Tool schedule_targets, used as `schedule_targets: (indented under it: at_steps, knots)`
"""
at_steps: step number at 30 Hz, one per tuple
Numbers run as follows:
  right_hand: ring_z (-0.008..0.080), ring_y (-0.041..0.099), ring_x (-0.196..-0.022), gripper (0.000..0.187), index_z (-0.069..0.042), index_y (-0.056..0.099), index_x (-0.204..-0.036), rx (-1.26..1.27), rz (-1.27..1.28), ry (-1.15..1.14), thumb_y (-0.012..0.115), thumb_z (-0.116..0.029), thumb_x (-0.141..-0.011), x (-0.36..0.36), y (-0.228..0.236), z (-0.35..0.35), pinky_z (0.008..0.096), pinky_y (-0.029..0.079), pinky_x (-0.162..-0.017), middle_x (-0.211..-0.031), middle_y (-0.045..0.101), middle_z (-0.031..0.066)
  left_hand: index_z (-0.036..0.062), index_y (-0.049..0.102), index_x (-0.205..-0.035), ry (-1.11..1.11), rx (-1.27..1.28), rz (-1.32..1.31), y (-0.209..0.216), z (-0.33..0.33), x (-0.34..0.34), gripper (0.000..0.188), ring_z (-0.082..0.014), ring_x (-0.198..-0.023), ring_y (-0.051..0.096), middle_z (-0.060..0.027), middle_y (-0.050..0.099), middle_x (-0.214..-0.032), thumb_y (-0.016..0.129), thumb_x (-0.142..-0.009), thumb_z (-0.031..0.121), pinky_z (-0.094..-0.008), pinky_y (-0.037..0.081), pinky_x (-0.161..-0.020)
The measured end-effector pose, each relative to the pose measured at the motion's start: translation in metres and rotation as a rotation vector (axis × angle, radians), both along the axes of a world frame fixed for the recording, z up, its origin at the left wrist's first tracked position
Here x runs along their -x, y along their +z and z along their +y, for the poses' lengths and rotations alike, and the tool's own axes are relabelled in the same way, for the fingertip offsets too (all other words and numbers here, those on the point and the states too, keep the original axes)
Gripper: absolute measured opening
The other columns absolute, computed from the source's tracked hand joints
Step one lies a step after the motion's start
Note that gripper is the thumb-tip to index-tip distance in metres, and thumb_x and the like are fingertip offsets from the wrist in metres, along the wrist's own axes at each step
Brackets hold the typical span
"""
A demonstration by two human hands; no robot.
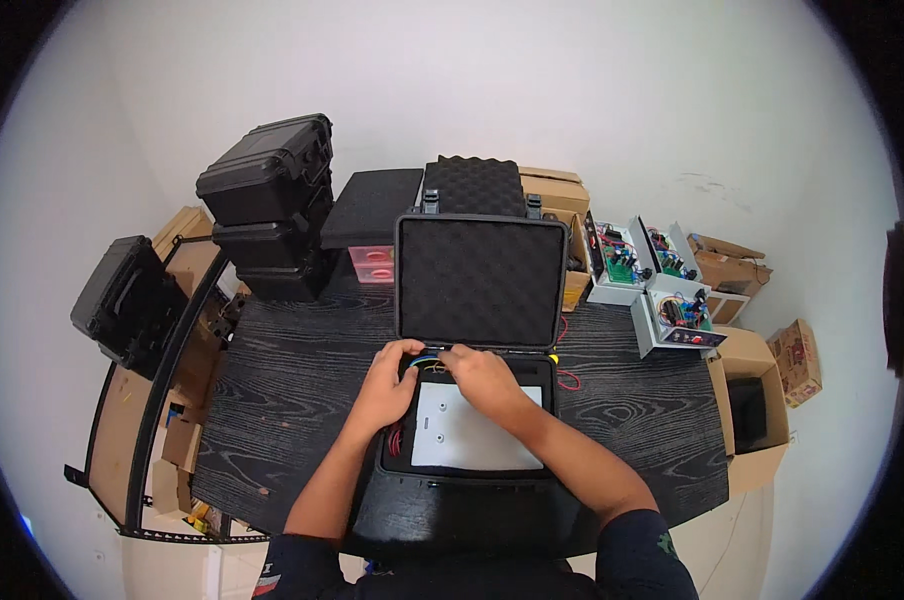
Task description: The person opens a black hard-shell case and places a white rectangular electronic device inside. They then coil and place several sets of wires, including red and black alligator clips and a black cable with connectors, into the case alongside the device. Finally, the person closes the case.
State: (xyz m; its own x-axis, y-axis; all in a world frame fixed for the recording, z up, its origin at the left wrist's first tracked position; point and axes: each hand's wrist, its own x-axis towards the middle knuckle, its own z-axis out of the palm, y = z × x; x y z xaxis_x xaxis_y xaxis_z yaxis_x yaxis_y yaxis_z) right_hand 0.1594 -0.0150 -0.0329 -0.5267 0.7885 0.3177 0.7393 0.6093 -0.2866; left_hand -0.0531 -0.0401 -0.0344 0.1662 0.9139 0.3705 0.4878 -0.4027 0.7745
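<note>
An open black hard case lies before me, its foam-lined lid standing up at the back. In its base sits a light grey metal box with two small round fittings and a dark slot. Along the foam's back left edge runs a bundle of blue and yellow wires. My left hand curls its fingers and thumb around the bundle's left end. Beside it, my right hand pinches the bundle near the hinge, partly hiding it. Red wires are tucked in the foam at the left.
Black cases are stacked at the back left, by pink drawers. Opened grey units with circuit boards stand at the back right. A red cable lies right of the case. Cardboard boxes flank the dark wood-grain table.
</note>
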Motion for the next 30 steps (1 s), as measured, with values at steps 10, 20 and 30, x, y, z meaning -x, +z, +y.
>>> schedule_targets:
  at_steps: [10,20,30]
  knots:
    - [0.0333,0.076,-0.092,0.017,-0.007,0.079,-0.101,-0.070,-0.013,0.090,0.065,-0.010,-0.092,-0.009,-0.006,0.005,0.0477,0.062,-0.082,-0.094,0.076,0.0136,0.0015,0.081,-0.099,-0.042,-0.164,0.325,0.005,0.007,-0.008,0.023,-0.0359,-0.105,0.063,-0.0135,0.076,-0.107,0.065,-0.083,0.001,-0.0475,0.051,-0.098]
    - [0.0245,0.072,-0.066,0.011,-0.005,0.077,-0.095,-0.237,0.685,-0.128,0.071,-0.013,-0.093,-0.054,0.054,0.029,0.0366,0.056,-0.064,-0.080,0.074,0.0124,0.0045,0.085,-0.090,-0.072,-0.093,0.795,0.024,0.007,-0.017,0.034,-0.0308,-0.107,0.065,-0.0107,0.077,-0.101,0.068,-0.079,0.032,-0.0469,0.050,-0.095]
    - [0.0403,0.072,-0.102,0.029,0.000,0.077,-0.101,-0.072,0.058,-0.614,0.077,-0.027,-0.090,-0.185,0.048,0.153,0.0527,0.060,-0.085,-0.112,0.075,0.0215,0.0000,0.082,-0.093,-0.040,-0.230,0.877,0.021,0.004,-0.036,0.039,-0.0299,-0.108,0.066,-0.0145,0.075,-0.105,0.072,-0.086,0.037,-0.0479,0.048,-0.102]
